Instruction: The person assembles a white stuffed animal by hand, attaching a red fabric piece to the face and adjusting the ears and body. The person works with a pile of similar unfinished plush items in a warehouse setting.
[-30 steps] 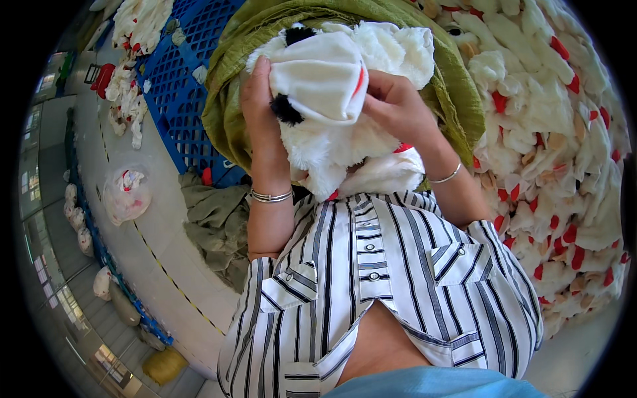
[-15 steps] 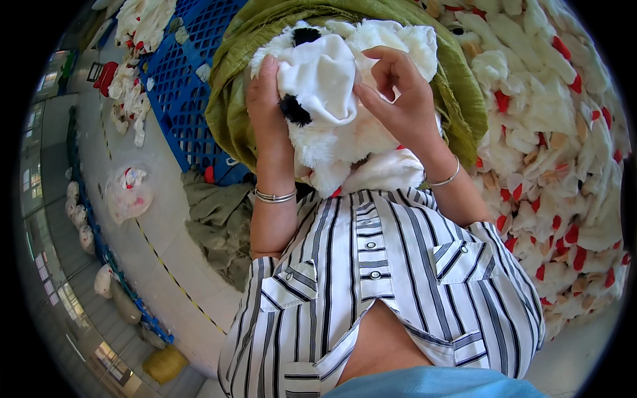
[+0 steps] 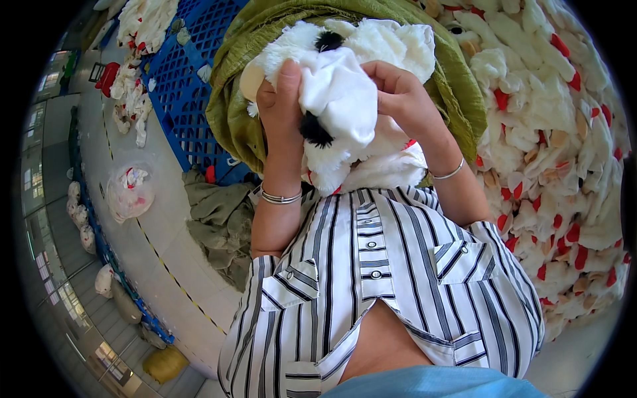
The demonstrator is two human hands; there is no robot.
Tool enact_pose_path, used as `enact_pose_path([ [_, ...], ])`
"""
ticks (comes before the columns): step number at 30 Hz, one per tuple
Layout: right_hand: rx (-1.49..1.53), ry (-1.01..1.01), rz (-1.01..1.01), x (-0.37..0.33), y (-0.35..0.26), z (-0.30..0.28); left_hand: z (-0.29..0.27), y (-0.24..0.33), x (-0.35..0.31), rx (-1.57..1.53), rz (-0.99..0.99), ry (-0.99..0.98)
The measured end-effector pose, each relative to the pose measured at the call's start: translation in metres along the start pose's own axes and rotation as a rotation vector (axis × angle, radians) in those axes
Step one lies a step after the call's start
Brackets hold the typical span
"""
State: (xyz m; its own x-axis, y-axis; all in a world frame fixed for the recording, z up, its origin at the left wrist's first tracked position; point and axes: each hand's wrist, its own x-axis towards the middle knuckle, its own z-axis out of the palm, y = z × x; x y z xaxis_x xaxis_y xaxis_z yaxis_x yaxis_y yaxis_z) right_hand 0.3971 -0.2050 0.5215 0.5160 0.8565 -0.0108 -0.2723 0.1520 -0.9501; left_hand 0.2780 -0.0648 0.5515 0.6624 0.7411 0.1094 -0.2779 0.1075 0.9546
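Observation:
A white plush toy cover (image 3: 340, 89), apparently unstuffed, hangs between my hands, with a smooth white section in the middle, black fur tufts and shaggy white fur around it. My left hand (image 3: 281, 106) grips its left side, thumb on top; a cream-coloured flap sticks out behind those fingers. At the right edge of the smooth section, my right hand (image 3: 403, 96) has thumb and forefinger closed on the fabric. More white plush with bits of red lies beneath, against my striped shirt.
An olive-green sack (image 3: 229, 99) surrounds the plush. To the right rises a large heap of white plush pieces (image 3: 531, 152) with red parts. A blue plastic pallet (image 3: 179, 86) stands at left, near grey-green cloth (image 3: 222, 229) and a clear bag (image 3: 130, 192) on the floor.
My left hand has shifted right with the plush cover, exposing the cream-coloured flap. My right hand's fingers, spread apart earlier, have closed on the fabric edge.

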Motion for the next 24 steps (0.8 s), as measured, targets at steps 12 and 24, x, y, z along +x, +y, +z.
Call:
enact_pose_path([
  [12,-0.105,0.033,-0.055,0.000,-0.018,0.016,0.012,-0.006,0.003,0.118,0.230,-0.085],
  [24,0.085,-0.224,0.255,-0.007,-0.016,0.012,0.014,-0.003,0.012,0.303,0.342,-0.171],
])
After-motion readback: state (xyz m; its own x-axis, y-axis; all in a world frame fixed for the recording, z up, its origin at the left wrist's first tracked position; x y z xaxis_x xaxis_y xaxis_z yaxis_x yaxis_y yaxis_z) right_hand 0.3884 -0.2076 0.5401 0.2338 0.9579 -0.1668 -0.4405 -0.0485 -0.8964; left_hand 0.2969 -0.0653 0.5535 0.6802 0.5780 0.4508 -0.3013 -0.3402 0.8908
